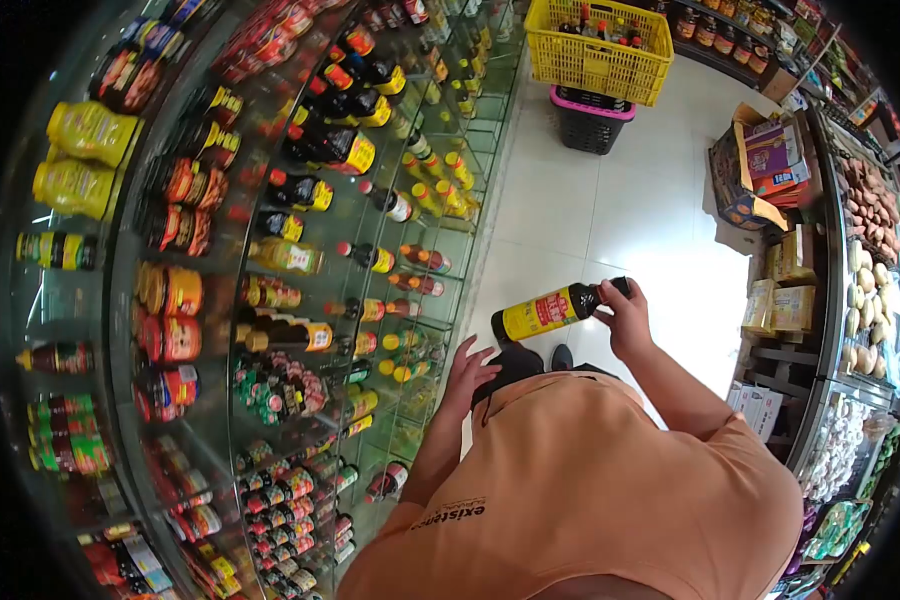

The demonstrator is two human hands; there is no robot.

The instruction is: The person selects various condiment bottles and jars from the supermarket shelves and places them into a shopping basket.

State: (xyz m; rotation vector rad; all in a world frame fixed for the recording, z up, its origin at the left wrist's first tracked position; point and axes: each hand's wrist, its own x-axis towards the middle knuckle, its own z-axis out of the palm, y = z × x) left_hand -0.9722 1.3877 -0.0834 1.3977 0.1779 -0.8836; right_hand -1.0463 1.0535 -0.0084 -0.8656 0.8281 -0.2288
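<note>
A dark glass sauce bottle [547, 312] with a yellow and red label is held by its neck in my right hand [625, 315]. It lies nearly sideways in front of my body, base pointing left, dark cap at the right. My left hand [467, 372] is apart from the bottle, fingers spread and holding nothing that I can see. It hovers between my body and the glass shelves [460, 290]. Nearest to it on the shelves are yellow-capped bottles [410, 371].
Sauce bottles and jars fill the shelves along the left. A yellow basket [600, 75] with several bottles sits on a black basket [588, 125] with a pink rim on the tiled floor. At right stand an open carton [735, 170] and a produce stand with potatoes [867, 205].
</note>
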